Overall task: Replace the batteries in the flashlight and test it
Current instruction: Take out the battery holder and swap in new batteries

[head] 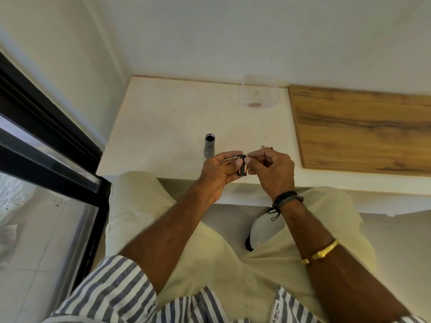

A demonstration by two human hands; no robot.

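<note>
The flashlight (209, 146) is stood open-end up on the table (163, 127), just beyond the left hand's fingers and apart from them; its dark bore is seen empty, so the body is judged to be already stripped.

In the head view, a small black battery holder (242, 165) is held between the two hands. The left hand (219, 176) is curled about it, the thumb laid on its near side. The right hand (271, 170) is pinched at its top end, thumb and forefinger nearly closed. A coppery glint is seen low on the holder, beside the left thumb; whether a cell is being drawn out or pushed in cannot be told. Something small and pale (263, 146) lies just past the right fingertips, too small to name.

Judged from this, opening is done; swapping cells is in hand; refitting the holder, closing and testing are left.

The table is off-white, faintly speckled. A wooden board (363, 129) lies well right of the right fingers. A clear tub (258, 94) is set far beyond both hands, by the white wall (233, 31). A black-framed glass door (46, 127) stands far left of the left fingers.
</note>
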